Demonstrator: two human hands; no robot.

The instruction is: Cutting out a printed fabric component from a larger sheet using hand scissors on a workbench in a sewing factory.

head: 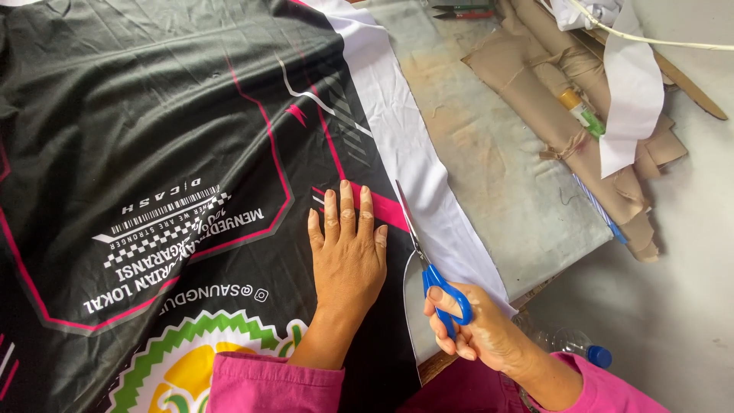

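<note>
Worn grey worktable [489,160] under black printed fabric [153,115] with white border [413,153], our left hand [348,245] flat, fingers spread, pressing it, our right hand [478,333] at 5 o'clock gripping blue-handled scissors [428,264], blades parted along the border, tan cloth rolls [566,115] at 2 o'clock.

Black fabric [153,115] with pink lines and white border; blue-handled scissors [432,268]; pink sleeves [267,386].

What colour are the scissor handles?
Blue, on the scissors in the right hand; head view.
</note>
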